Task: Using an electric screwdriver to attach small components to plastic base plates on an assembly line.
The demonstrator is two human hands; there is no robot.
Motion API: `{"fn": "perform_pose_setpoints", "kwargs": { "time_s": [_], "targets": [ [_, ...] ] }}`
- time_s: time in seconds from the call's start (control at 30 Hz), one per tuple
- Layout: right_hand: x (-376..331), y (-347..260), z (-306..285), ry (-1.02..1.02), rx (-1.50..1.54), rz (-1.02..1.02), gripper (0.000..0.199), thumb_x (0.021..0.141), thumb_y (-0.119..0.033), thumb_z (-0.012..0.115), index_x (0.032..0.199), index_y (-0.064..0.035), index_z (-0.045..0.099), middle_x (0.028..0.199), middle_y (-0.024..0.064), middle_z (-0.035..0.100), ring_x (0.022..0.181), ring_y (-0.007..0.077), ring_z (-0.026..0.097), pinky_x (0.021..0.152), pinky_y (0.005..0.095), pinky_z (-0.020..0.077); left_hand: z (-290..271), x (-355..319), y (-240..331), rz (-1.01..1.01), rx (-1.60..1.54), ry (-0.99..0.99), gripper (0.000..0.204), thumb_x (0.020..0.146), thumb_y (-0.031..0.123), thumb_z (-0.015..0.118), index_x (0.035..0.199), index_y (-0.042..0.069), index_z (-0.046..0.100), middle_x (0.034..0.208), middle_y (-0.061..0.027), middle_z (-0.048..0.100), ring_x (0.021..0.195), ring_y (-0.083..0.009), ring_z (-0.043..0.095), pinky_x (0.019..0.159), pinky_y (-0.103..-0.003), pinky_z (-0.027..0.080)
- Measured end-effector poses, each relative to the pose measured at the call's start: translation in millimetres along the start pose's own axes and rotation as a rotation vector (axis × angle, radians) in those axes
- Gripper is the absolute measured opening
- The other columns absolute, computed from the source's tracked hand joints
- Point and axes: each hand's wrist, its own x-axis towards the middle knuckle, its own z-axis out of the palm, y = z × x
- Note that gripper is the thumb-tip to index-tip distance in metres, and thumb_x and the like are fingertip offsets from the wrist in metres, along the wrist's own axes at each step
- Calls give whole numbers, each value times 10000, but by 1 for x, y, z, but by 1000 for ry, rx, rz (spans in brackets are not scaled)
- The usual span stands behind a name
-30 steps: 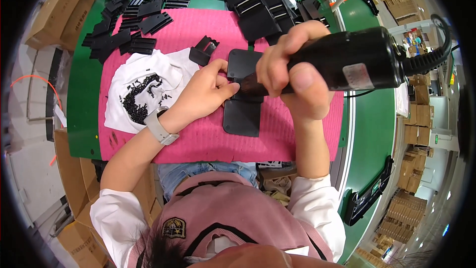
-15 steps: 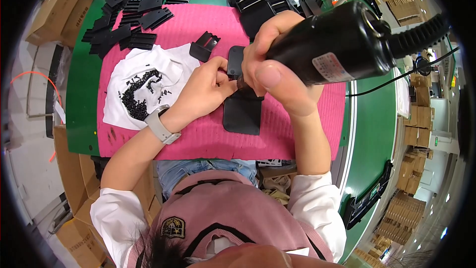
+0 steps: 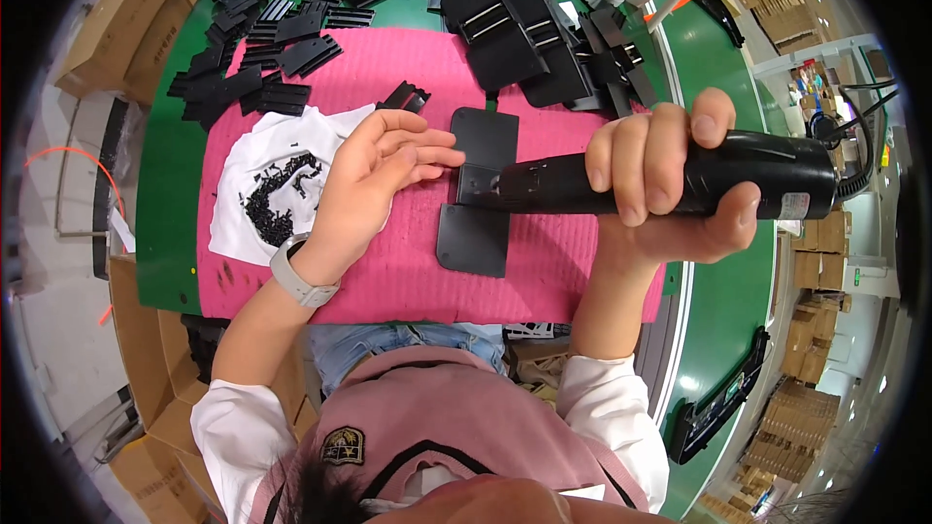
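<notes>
My right hand (image 3: 652, 180) is wrapped round a black electric screwdriver (image 3: 786, 170), which lies nearly level with its tip pointing left. That tip is over the middle of a black plastic assembly (image 3: 474, 243) with two flat plates; whether it touches cannot be made out. My left hand (image 3: 374, 170) is open, its fingers stretched toward the assembly's left edge with nothing in them. Small black screws (image 3: 270, 209) lie heaped on a white cloth (image 3: 231, 218) to the left of it. A small black bracket (image 3: 413, 94) sits just beyond my left fingers, partly hidden.
A pink ribbed mat (image 3: 398, 291) covers part of the green table (image 3: 165, 243). Loose black plastic parts (image 3: 228, 87) are piled at the far left. Larger black assemblies (image 3: 524, 34) stack at the far right. The screwdriver's cable (image 3: 856, 160) runs off to the right.
My right hand has shifted right and the screwdriver has swung to a flatter angle. My left hand has drawn back from the assembly, and its fingers have opened.
</notes>
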Motion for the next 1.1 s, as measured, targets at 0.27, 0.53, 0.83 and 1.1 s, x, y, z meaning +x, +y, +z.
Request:
{"fn": "perform_pose_setpoints", "kwargs": {
  "time_s": [0.27, 0.53, 0.83, 1.1],
  "targets": [
    [-4, 7, 2, -43, -14, -89, 417, 832, -364, 598, 1078, -74, 426, 646, 41, 512, 489, 149, 484, 579, 329, 430, 1, -7, 16, -267, -172, -207, 199, 974, 195, 426, 1056, 18, 464, 826, -138, 639, 672, -196, 642, 569, -239, 471],
    [-7, 5, -2, 3, 15, -113, 408, 851, -404, 572, 1082, -88, 455, 653, 10, 501, 502, 126, 481, 596, 325, 425, 4, -10, 12, -194, -86, -173, 163, 945, 175, 496, 997, 22, 476, 695, -82, 607, 548, -155, 605, 510, -222, 447],
    [-8, 5, 1, 30, 103, -129, 417, 855, -420, 572, 1088, -91, 465, 647, 5, 501, 498, 127, 485, 598, 329, 426, -8, -11, 5, -202, -166, -253, 149, 884, 130, 613, 854, -12, 579, 733, -124, 658, 573, -167, 643, 509, -235, 489],
    [-11, 6, 1, 34, 106, -91, 427, 844, -399, 580, 1111, -92, 453, 648, 30, 520, 490, 148, 493, 593, 346, 448, 5, -17, 7, -131, -27, -160, 152, 850, 88, 653, 912, -50, 648, 754, -116, 661, 574, -155, 638, 487, -222, 492]
  ]
}}
